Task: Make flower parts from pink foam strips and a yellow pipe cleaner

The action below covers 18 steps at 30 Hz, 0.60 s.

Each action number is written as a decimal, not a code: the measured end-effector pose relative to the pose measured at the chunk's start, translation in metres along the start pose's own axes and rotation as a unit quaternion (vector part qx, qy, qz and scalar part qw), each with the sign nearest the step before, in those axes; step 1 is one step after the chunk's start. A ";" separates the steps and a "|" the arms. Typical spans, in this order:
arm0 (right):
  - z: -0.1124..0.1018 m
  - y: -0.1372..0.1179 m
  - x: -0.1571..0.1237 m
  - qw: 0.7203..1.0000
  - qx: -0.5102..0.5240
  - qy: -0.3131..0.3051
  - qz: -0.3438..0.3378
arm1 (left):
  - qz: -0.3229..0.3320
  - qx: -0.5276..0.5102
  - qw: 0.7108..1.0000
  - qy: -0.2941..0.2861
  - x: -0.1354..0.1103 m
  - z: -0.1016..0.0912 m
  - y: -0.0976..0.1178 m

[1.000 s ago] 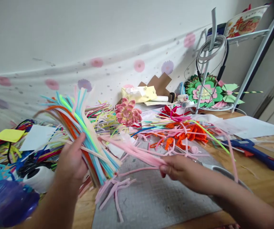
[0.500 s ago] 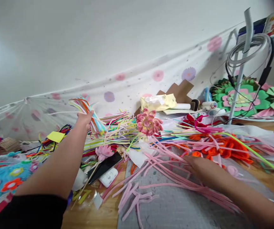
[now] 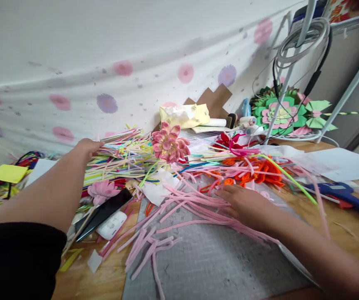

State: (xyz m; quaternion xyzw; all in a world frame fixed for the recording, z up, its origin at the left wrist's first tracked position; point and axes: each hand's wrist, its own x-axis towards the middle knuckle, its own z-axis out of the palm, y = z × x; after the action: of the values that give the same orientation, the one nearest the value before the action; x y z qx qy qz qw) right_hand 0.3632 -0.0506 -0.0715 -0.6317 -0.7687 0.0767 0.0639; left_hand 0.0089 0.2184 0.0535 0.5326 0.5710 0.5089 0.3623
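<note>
My left hand (image 3: 88, 146) reaches to the far left of a big pile of multicoloured pipe cleaners (image 3: 129, 166). Its fingers are closed around a bundle of pale, mixed-colour pipe cleaners (image 3: 113, 149) resting on that pile; part of the grip is hidden. On the right, my right hand (image 3: 240, 202) is palm down over long pink pipe cleaners (image 3: 195, 204), its bent fingers closed on some of them. Shorter bent pink pieces (image 3: 150, 246) lie in front on the grey mat (image 3: 192, 266). Orange pipe cleaners (image 3: 260, 171) are just beyond my right hand.
A pink flower (image 3: 170, 143) stands mid-pile. A paler pink flower (image 3: 103, 191), a black phone (image 3: 104, 212) and a white case (image 3: 112, 225) lie left of the mat. A blue glue gun (image 3: 338, 191) is at right, near a white stand (image 3: 287, 79) with looped cable.
My left hand has lowered the raised bundle onto the pile. My right hand has shifted over the pink pipe cleaners. The view has turned right, bringing the blue glue gun into fuller sight.
</note>
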 end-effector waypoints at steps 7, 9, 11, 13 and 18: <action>-0.001 0.008 -0.027 0.998 0.032 0.033 -0.050 | 0.103 0.330 0.938 0.015 -0.052 -0.023 -0.005; 0.002 0.012 -0.036 0.997 0.031 0.027 -0.069 | 0.131 0.375 0.918 -0.004 -0.083 -0.028 -0.019; 0.003 0.016 -0.047 0.996 0.029 0.041 -0.074 | 0.139 0.414 0.899 -0.022 -0.118 -0.034 -0.040; 0.001 0.017 -0.058 0.995 0.030 0.068 -0.072 | 0.140 0.442 0.886 -0.030 -0.151 -0.040 -0.063; -0.012 0.007 -0.076 0.993 0.022 0.091 -0.072 | 0.130 0.466 0.863 -0.142 -0.213 -0.036 -0.105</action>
State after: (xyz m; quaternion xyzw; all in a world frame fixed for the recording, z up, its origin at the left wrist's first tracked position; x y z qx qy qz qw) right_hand 0.3871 -0.1237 -0.0609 -0.5773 -0.8015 0.0313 0.1528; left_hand -0.0149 0.0120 -0.0674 0.7755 0.6095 0.1447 0.0791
